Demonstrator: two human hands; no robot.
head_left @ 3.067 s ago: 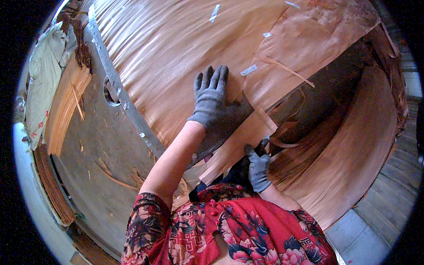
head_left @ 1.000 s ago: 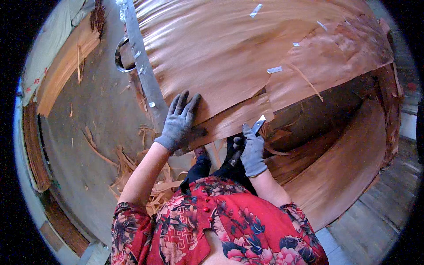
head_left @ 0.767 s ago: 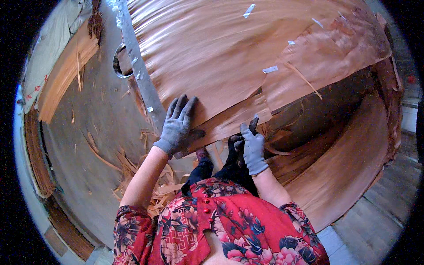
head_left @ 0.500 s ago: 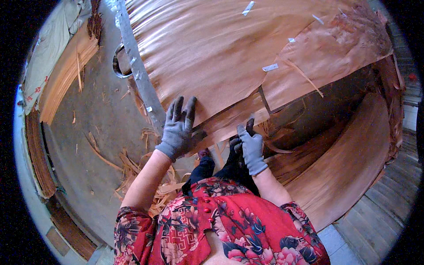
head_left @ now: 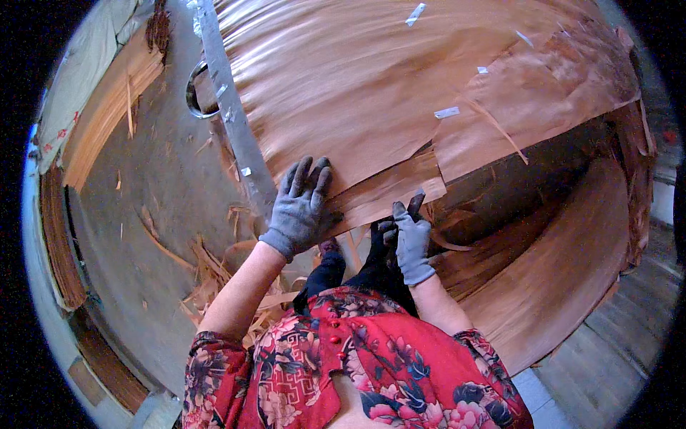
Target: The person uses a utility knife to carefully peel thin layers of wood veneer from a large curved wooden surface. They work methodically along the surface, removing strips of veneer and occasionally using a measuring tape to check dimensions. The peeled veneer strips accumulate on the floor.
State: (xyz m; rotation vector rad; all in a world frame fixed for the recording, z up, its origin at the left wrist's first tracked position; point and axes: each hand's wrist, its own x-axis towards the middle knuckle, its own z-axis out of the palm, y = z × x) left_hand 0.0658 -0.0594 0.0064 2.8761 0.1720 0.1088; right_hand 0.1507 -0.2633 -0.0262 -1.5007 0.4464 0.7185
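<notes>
Left hand [head_left: 297,209]: fingers spread, flat on wood sheet [head_left: 336,121]. Right hand [head_left: 411,242]: closed round dark tool [head_left: 416,202], beside strip [head_left: 400,187] along sheet's near edge. Advised: firm left pressure, fingertips clear of tool.

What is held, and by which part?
The right hand grips a small knife by its dark handle; the left hand, spread on the sheet, holds nothing.

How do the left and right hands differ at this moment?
The left hand is open with its palm down, while the right hand is curled around a knife. The left hand reaches onto the large sheet; the right hand is by the near edge of the narrow strip. Both wear grey gloves.
</notes>
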